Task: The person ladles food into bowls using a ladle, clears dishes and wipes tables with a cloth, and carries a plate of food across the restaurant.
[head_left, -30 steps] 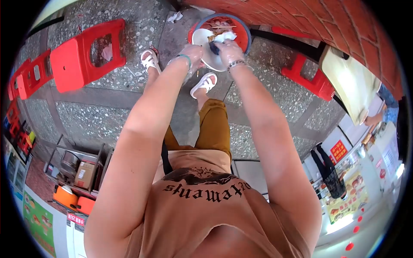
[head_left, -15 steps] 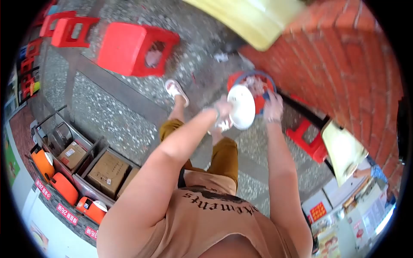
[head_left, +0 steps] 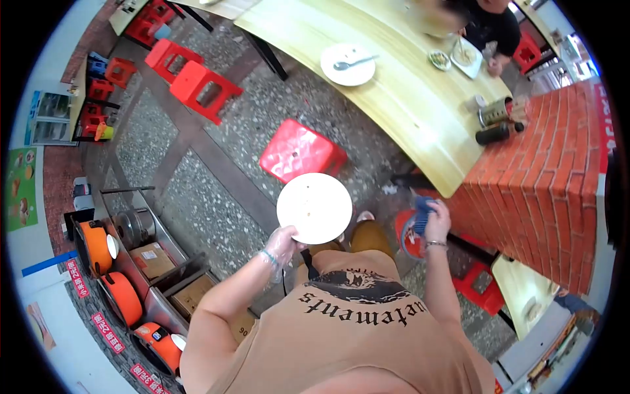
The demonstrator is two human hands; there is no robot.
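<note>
My left hand (head_left: 283, 244), in a clear plastic glove, grips the near rim of a round white plate (head_left: 315, 207). The plate's face is turned up and has a few small specks on it. Farther right, my right hand (head_left: 438, 222) is closed on a bunched blue cloth (head_left: 422, 211). Directly below the cloth, a red bin (head_left: 408, 236) stands on the floor, partly hidden by the cloth and my hand. What lies inside it I cannot make out.
A long wooden table (head_left: 420, 125) ahead holds another white plate (head_left: 348, 64) with a spoon. A seated person (head_left: 492, 29) is at its far side. Red stools (head_left: 298, 151) stand on the floor. A brick pillar (head_left: 525, 190) is at right; orange pots (head_left: 121, 297) line the left counter.
The white plate has moved left and up, away from the red bin, and now lies level. My right hand has lifted the blue cloth above the bin. The view has tilted up to the table.
</note>
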